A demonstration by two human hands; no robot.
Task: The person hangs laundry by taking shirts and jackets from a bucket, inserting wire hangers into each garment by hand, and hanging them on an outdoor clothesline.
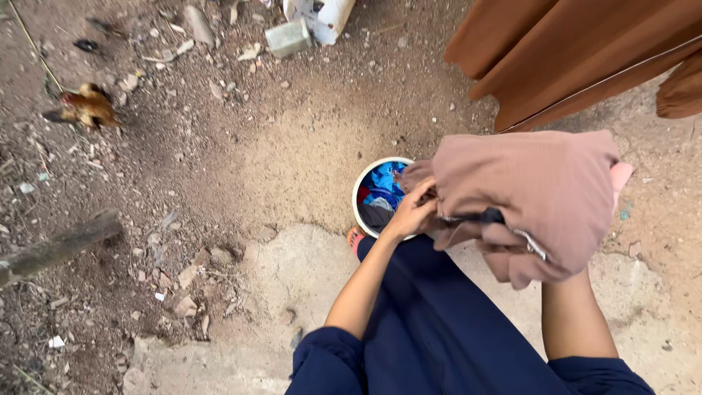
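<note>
The dusty-pink garment hangs bunched in front of you, held up at waist height over the ground, with a zip edge showing in its lower folds and a dark strip of cloth caught across the middle. Your left hand has its grip clenched on the garment's left edge, fingers curled into the fabric, which keeps the bundle clear of the dirt. Your right hand is hidden under the cloth; only the forearm rises into the folds, so you cannot tell how that grip stands, though it seems to bear the weight from beneath. Just below and behind your left hand sits a white-rimmed bucket on the ground, holding crumpled blue and dark clothes, placed close by your feet so that it stays within reach. An orange sandal toe shows beside the bucket's near rim, at the hem of your navy dress. You stand on a pale concrete slab that meets stony brown earth. Rust-brown cloth hangs over a line at the upper right, just beyond the garment. Well apart, at the far left, a brown chicken stands on the dirt, and a pale brick lies near the top edge.
</note>
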